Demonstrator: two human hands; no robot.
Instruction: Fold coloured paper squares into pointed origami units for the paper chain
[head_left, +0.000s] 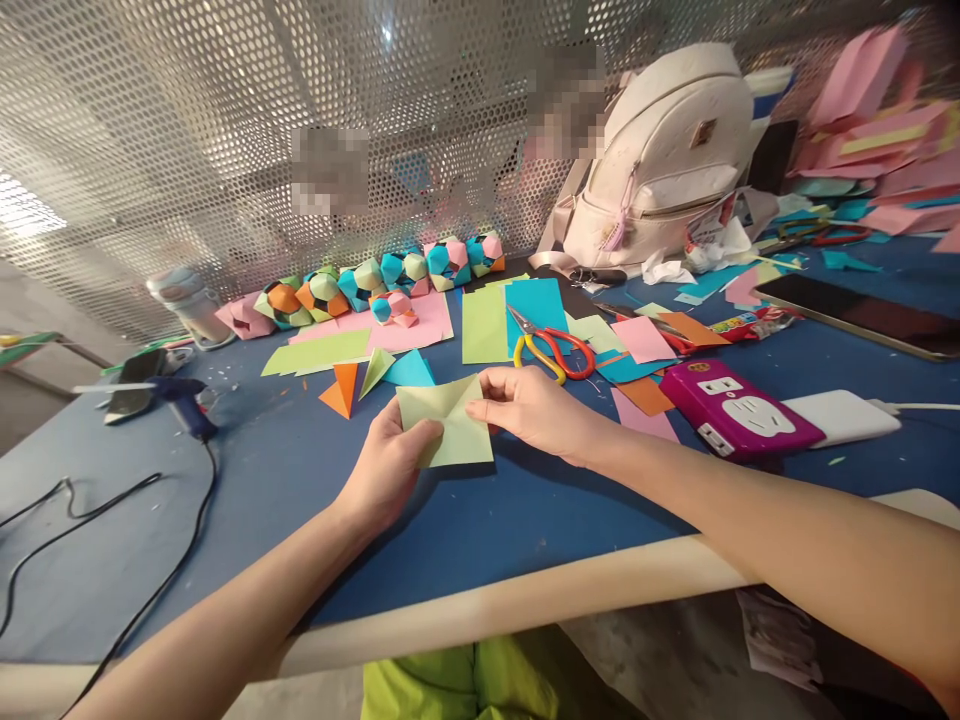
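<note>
A pale green square of paper [454, 440], marked with creases, is held up between both hands over the near part of the table. My left hand [390, 455] grips its left side, thumb on the front face and the other fingers hidden behind. At the upper right corner my right hand [525, 405] pinches the sheet between thumb and fingers. Just beyond the paper lie an orange folded piece [342, 388], a green folded piece [376, 370] and a blue folded piece [411, 368]. Scissors [551, 350] with red and yellow handles rest beyond my right hand.
Several multicoloured paper balls [360, 285] line the mesh at the back. A glue gun [180, 400] and its cord lie left. To the right are a purple power strip [739, 410], a phone [862, 312] and a backpack [660, 170]. Blue tabletop [525, 540] shows in front.
</note>
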